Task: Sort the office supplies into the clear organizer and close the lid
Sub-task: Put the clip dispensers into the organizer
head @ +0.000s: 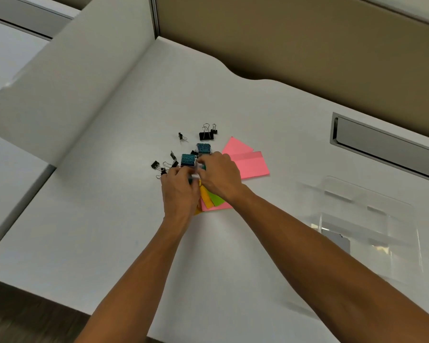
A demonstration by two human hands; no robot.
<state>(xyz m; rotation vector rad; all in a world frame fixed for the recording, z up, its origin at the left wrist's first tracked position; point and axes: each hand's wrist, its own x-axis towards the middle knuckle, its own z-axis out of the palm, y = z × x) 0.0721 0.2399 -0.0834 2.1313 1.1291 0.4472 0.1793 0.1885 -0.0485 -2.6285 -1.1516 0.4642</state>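
The clear organizer [364,231] sits on the right side of the white desk [109,219], its lid [344,194] raised toward the far side, well apart from the supplies heaped at the middle. There both hands meet. The left hand [178,191] reaches in from the near side with fingers curled over a small pale item with a green end [196,175]; the right hand [221,177] comes across from the right, knuckles up, fingers bent down onto the same item. Motion blur hides what it is and which hand really has it.

Under the hands lie small sticky notes [212,200] in orange, green and pink. Two larger pink sheets [248,162] spread just right of the right hand. Two teal boxes [203,148] stand just beyond the fingers. Black binder clips [206,135] are scattered left and far of the hands: three far, roughly five left, though the blur makes that count uncertain.

Bare desk lies between pile and organizer. A grey partition [60,95] bounds the left; a recessed cable slot [382,142] sits far right.
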